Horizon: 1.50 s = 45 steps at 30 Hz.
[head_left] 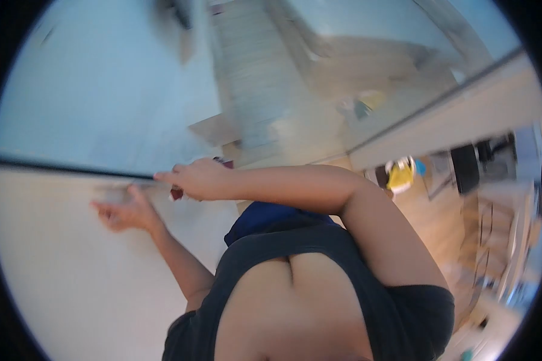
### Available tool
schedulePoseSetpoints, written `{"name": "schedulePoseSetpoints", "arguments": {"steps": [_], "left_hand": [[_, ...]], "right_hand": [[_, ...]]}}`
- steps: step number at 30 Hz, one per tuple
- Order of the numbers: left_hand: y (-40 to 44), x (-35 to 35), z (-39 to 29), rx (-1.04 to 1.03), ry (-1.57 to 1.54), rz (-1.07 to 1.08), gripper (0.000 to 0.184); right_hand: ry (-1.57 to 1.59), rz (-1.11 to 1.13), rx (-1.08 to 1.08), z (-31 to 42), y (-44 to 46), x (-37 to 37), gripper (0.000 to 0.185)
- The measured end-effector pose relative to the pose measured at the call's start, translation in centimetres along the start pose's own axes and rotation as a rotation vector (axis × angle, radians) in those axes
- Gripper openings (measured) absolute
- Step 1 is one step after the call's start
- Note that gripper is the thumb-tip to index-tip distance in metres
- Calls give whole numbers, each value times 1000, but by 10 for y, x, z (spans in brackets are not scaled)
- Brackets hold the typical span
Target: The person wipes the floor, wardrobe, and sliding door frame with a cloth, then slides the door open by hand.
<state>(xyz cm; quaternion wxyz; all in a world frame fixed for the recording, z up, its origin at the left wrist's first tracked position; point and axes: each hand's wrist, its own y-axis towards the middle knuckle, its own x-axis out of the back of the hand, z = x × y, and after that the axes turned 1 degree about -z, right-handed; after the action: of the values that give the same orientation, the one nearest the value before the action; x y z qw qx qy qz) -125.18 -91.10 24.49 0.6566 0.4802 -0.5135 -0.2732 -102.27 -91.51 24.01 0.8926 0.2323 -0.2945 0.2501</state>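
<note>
My right arm reaches across my body. My right hand (202,179) is at the end of a dark straight edge (72,171) that divides two pale surfaces. Its index finger stretches out along that edge, while the other fingers look curled; what they hold, if anything, is hidden. Bits of dark red (176,193) show beside the fingers, too blurred to name. Lower left is my left hand (125,210), smeared by motion, its fingers apart and nothing visible in it. It is in front of the lower pale surface (48,259), and I cannot tell whether it touches.
A bluish-white flat surface (102,90) fills the upper left. A long pale ledge or frame (445,123) slants across the right. Beyond it are a yellow-and-white item (400,174), a dark chair-like shape (465,168) and wooden flooring (439,216). Much of the background is blurred.
</note>
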Motion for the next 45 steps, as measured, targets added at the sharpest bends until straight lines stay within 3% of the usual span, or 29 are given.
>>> {"name": "schedulePoseSetpoints", "arguments": {"steps": [2, 3, 5, 7, 8, 9, 10, 12, 13, 17, 18, 19, 22, 23, 24, 25, 26, 27, 28, 30, 31, 33, 34, 36, 37, 40, 42, 44, 45], "left_hand": [[13, 4, 19, -55, -23, -53, 96], [25, 30, -1, -55, -75, -55, 89], [42, 80, -57, -113, -209, -40, 81], [38, 117, -113, -273, -972, 127, 52], [33, 138, -135, -313, -1028, 158, 52], [24, 160, -159, -452, -1136, 264, 39], [18, 180, -186, -598, -1238, 359, 27], [-4, 210, -233, -740, -1395, 482, 21], [-17, 227, -259, -829, -1508, 580, 15], [-94, 255, -342, -1074, -1740, 960, 25], [-115, 263, -361, -1125, -1782, 1015, 30], [-137, 276, -381, -1076, -1840, 1076, 38], [-218, 292, -423, -952, -1861, 1399, 54], [-255, 296, -441, -777, -1886, 1701, 52], [-285, 309, -461, -587, -1875, 1999, 50], [-293, 332, -471, -622, -1884, 2015, 50], [-300, 357, -480, -485, -1740, 2400, 46], [-308, 381, -494, -321, -1540, 2762, 43], [-322, 396, -507, -351, -1555, 2771, 43], [-359, 422, -528, -136, -1119, 3237, 39], [-379, 438, -540, -159, -1117, 3252, 39], [-420, 477, -563, 20, -665, 3598, 34], [-439, 500, -572, 4, -678, 3607, 34], [-477, 549, -580, -206, -882, 3398, 30], [-489, 578, -587, -178, -966, 3301, 26], [-500, 674, -619, -115, -1037, 3086, 24], [-517, 722, -652, -105, -971, 3101, 31], [-541, 752, -687, -82, -978, 3321, 39], [-542, 770, -706, -63, -993, 3310, 39]], "right_hand": [[33, 53, 15, 8, -16, 18, 61], [29, -13, -71, 13, -25, 23, 61], [45, -71, 22, 23, -49, 39, 56], [92, -163, -23, 26, -84, 61, 50], [150, -206, -9, 30, -100, 65, 44], [0, -261, -66, 37, -122, 72, 30], [1, -314, -111, 40, -145, 86, 30], [166, -260, -416, 37, -194, 104, 21], [164, -296, -450, 26, -220, 112, 21], [-5, -822, -562, -52, -332, 104, 28], [-9, -814, -720, -72, -360, 107, 31], [-1, -812, -880, -87, -387, 116, 33], [296, -1265, -1136, -52, -467, 131, 31], [382, -1407, -1171, -55, -491, 132, 29], [402, -1691, -902, -87, -524, 117, 29], [593, -1828, -817, -72, -541, 123, 27], [790, -1953, -709, -53, -561, 127, 26], [768, -1976, -704, -45, -585, 127, 26], [847, -2068, -645, -36, -606, 127, 27], [922, -2178, -577, -20, -647, 122, 27], [934, -2239, -642, -13, -670, 122, 30], [950, -2314, -736, -2, -724, 115, 33], [930, -2316, -733, 6, -752, 116, 33], [755, -2147, -1003, 24, -809, 116, 38], [700, -2001, -1250, 29, -848, 119, 51], [454, -2044, -1309, 23, -941, 132, 63], [464, -1971, -1271, 26, -997, 154, 70], [292, -1745, -1313, 18, -1043, 171, 71], [259, -1758, -1327, 22, -1061, 193, 63]]}}
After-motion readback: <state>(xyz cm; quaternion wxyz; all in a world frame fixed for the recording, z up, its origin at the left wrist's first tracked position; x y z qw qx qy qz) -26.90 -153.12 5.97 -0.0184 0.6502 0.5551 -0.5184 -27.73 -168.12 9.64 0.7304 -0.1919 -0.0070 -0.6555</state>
